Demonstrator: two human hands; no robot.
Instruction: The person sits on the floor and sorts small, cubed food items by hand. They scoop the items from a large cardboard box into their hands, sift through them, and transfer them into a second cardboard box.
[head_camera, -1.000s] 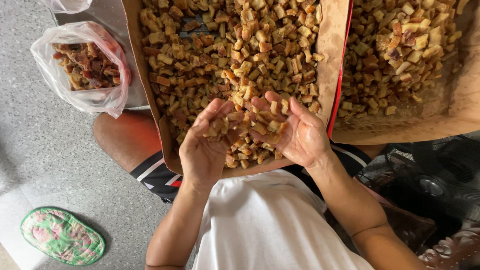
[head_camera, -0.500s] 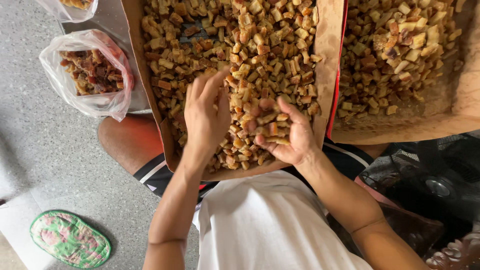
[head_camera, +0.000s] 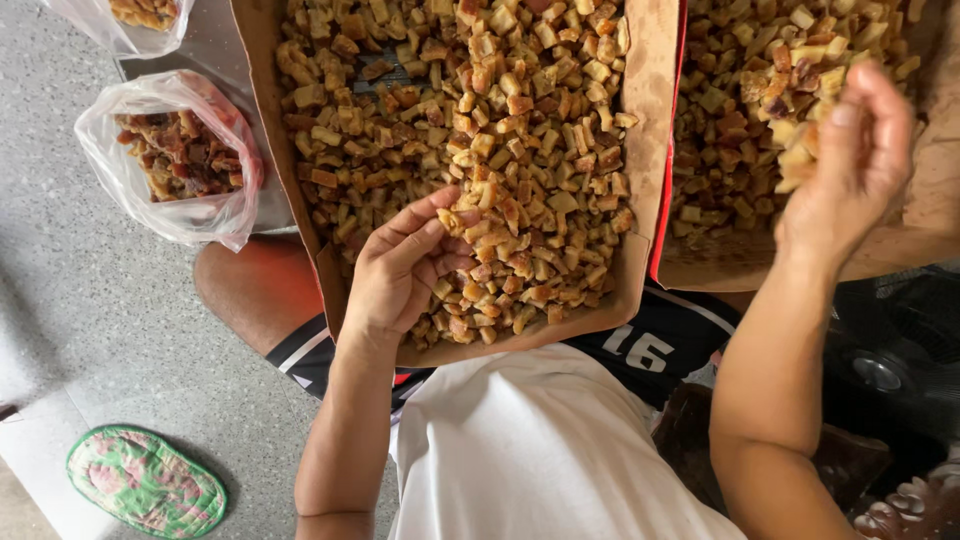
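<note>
Brown cubes (head_camera: 480, 150), left hand (head_camera: 400, 270) touching

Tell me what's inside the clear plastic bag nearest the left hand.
The clear plastic bag holds dark reddish-brown dried pieces, darker than those in the left tray. Its lower contents are hidden by the crumpled plastic. The left hand doesn't touch it.

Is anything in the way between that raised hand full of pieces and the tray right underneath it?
Nothing visible. The right hand holds a clump of pieces over the right-hand tray, with open air between them. The paper wall and red edge lie to its left, toward the tray where the left hand rests.
</note>
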